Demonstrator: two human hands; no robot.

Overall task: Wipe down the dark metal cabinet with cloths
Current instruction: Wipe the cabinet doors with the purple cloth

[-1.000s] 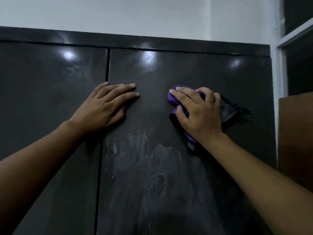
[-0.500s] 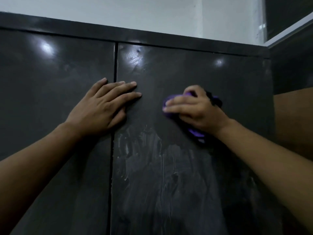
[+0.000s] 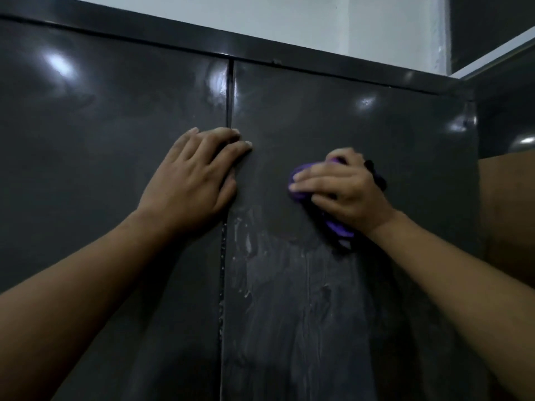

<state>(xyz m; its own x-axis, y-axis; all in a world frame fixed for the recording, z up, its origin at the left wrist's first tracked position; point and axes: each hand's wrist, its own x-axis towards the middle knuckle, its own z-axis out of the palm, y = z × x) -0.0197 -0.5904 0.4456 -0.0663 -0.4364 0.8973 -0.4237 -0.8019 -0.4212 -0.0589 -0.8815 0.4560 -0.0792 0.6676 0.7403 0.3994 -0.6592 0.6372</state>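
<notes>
Cloth [image 3: 337, 227] under right hand [image 3: 347, 192]

white wall [image 3: 318, 27], brown panel [image 3: 506, 215]
</notes>
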